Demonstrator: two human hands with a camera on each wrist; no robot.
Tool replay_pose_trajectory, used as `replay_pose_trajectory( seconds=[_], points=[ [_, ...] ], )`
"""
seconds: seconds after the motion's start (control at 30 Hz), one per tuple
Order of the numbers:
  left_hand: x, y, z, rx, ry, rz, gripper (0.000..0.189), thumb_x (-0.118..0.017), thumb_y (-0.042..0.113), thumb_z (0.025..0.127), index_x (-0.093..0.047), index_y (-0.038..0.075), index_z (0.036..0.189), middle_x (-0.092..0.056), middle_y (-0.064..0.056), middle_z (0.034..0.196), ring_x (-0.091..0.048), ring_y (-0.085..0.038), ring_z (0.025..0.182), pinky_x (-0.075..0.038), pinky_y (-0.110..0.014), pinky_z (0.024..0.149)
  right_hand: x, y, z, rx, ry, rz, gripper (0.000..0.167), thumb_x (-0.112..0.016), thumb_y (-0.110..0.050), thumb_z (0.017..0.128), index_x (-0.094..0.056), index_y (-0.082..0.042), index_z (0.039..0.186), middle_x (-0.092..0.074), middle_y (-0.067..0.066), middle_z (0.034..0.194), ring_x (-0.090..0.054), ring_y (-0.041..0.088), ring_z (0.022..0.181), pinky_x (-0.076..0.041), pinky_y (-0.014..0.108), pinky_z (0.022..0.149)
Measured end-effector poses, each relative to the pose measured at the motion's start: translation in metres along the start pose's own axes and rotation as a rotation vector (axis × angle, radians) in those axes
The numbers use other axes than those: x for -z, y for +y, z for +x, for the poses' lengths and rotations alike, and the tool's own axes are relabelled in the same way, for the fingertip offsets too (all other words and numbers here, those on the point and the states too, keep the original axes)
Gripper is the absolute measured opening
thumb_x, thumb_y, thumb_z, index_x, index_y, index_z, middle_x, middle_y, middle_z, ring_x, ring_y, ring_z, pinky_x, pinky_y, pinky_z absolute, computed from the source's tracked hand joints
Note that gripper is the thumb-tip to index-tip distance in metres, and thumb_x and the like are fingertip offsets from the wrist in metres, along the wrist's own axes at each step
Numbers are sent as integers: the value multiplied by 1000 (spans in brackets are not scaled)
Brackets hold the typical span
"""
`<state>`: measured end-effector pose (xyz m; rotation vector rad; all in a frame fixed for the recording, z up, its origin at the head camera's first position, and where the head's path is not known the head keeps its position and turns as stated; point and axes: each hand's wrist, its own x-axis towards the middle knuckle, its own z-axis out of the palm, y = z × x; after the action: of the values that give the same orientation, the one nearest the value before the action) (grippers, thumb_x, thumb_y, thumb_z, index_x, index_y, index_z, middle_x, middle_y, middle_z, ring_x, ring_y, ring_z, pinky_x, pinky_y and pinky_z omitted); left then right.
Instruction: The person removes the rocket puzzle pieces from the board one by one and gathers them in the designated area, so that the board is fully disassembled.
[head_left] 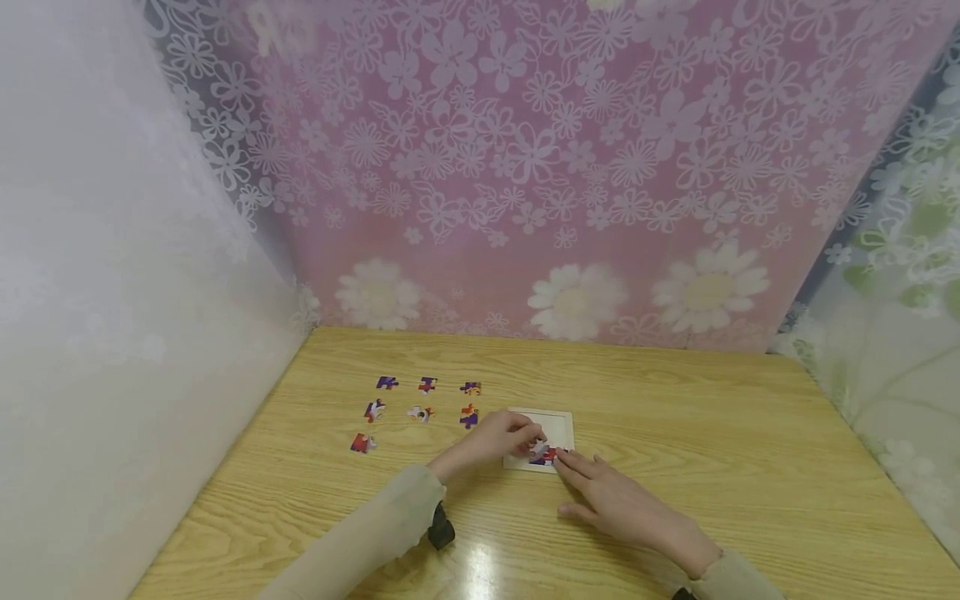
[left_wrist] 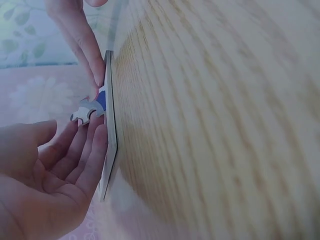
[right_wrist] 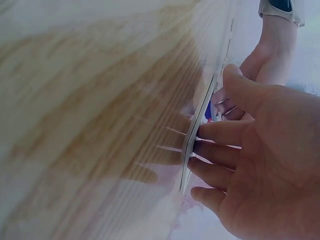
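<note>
A white puzzle tray (head_left: 558, 425) lies on the table, with red and purple puzzle pieces (head_left: 550, 457) along its near side. My left hand (head_left: 501, 437) is over the tray's left part, fingers curled at a grey-white puzzle piece (left_wrist: 85, 112). That piece is tilted up from the tray in the left wrist view. How the thumb bears on it is unclear. My right hand (head_left: 618, 504) lies at the tray's near right corner, its fingers extended. Its fingertips (right_wrist: 202, 131) touch the tray edge and the pieces there.
Left of the tray, several loose puzzle pieces lie spread on the wooden table (head_left: 712, 417), among them a white one (head_left: 422, 414) and a red one (head_left: 363, 443). A pink flowered curtain (head_left: 525, 167) hangs behind the table, with pale sheets at both sides.
</note>
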<state>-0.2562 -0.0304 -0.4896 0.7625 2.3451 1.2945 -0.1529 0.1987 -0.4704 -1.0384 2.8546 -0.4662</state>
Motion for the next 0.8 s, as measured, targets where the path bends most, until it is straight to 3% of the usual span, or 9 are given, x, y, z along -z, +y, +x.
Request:
replay_pose_trajectory(
  seconds=[0.3,0.57,0.8],
  points=[
    [0,0,-3,35,2,-68,14,-69,14,98,-77,5,106,-77,-4,92,-73,-14,80,-59,-23,68,0,0,0,-8,-22,-6,71,-56,-47,102,-45,7,148,-42,25,154,-45,40,140,-36,62,111],
    [3,-1,-2,44,70,-54,14,-73,21,96,-79,12,105,-77,1,93,-71,-6,79,-58,-23,68,0,0,0,1,-24,-36,71,-56,-47,102,-46,7,147,-41,24,155,-43,40,141,-34,61,113],
    [13,-5,-3,40,92,-120,14,-75,24,95,-80,14,103,-77,2,89,-73,-11,80,-60,-26,70,1,-1,-1,-8,-29,-23,72,-56,-48,102,-46,6,148,-41,23,156,-43,40,141,-33,62,113]
  ],
)
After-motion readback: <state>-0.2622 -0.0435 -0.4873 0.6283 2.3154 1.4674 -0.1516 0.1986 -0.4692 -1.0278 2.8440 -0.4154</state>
